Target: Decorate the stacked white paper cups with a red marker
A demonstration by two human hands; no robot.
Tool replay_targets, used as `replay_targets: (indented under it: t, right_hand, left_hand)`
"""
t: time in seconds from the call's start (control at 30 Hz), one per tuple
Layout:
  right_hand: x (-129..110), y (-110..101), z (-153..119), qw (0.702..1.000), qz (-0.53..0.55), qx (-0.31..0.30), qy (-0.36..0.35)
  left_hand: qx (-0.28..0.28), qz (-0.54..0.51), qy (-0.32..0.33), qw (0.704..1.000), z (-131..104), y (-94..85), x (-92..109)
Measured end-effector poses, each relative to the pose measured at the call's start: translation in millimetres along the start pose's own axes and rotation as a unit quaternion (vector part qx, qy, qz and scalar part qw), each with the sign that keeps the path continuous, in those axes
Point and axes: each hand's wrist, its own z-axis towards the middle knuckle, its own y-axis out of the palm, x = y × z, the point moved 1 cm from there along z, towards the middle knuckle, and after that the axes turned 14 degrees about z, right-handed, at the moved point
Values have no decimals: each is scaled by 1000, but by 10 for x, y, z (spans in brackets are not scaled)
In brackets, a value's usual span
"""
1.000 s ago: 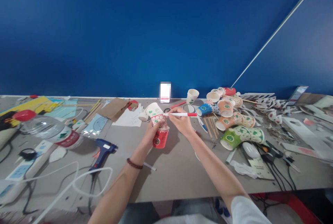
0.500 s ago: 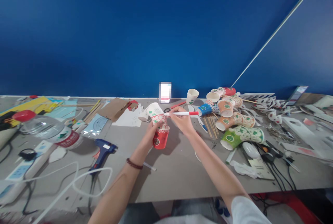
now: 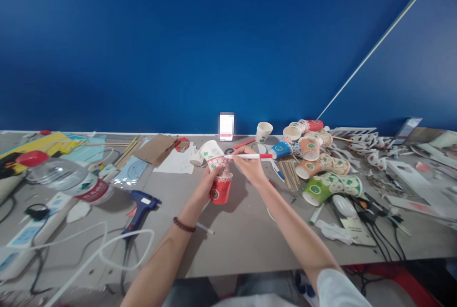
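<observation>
My left hand [image 3: 210,177] is closed round a bent chain of joined paper cups [image 3: 220,189], white at the top and red at the lower end, with red scalloped rings and green marks. In the fingers of my right hand [image 3: 248,162] is a white marker with a red end [image 3: 255,156], its red end pointing right. The marker's other end reaches the side of the cups; whether its tip touches them is too small to tell. A white paper cup [image 3: 264,132] stands farther back, and a second small cup [image 3: 197,157] lies behind my left hand.
To the right lie several joined-cup chains, among them a green one [image 3: 317,189] and a blue one [image 3: 281,149], beside wooden sticks [image 3: 291,175]. On the left are a blue glue gun [image 3: 141,212], a plastic bottle [image 3: 67,178] and a power strip [image 3: 39,231]. A phone [image 3: 226,126] leans against the wall.
Almost nothing differs. The marker's red end sits very slightly lower; both hands and the cups hold their places.
</observation>
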Motion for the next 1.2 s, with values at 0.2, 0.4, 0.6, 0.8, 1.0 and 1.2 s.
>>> replay_targets:
  t: [0.2,0.4,0.6,0.8,1.0,1.2]
  right_hand:
    - [-87,29,-31,1000,-15,-8,-14]
    - [-71,20,-23,1000,-20,-11,-19]
    - [-86,24,-26,1000,-16,-10,-18]
    - [-81,26,-27,1000,-24,-6,-16]
    - [-81,27,-35,999,-29,-11,-15]
    - [-112,40,-40,999,-30,1,-18]
  left_hand:
    - [10,9,1,1000,-17,20,20]
    - [13,12,2,1000,-11,10,12]
    - [20,14,-4,1000,-4,11,3]
    - [28,16,-3,999,9,15,-1]
    - [31,18,-6,999,2,14,3]
    - [32,23,10,999,3,15,-3]
